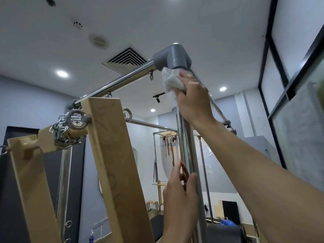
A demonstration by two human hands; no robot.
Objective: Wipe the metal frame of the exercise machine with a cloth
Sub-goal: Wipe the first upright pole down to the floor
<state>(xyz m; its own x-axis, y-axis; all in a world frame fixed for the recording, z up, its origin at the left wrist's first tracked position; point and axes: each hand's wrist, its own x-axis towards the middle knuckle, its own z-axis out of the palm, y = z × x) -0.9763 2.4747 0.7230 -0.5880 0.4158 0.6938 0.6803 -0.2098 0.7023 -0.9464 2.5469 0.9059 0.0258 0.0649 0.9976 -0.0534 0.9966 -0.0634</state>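
The frame point(186, 151), shiny chrome tubing with a grey corner joint point(172, 56), rose overhead, the right hand point(192, 100) clutching a crumpled white cloth point(172, 81) against it under that joint, the left hand point(180, 192) gripping it lower down.

Pale lettering point(208, 169) on the grey far wall point(224, 179), lower middle of the frame, reads only in part: "ES" above "ON"; the metal post point(188, 155) hides its beginning; nothing else is legible
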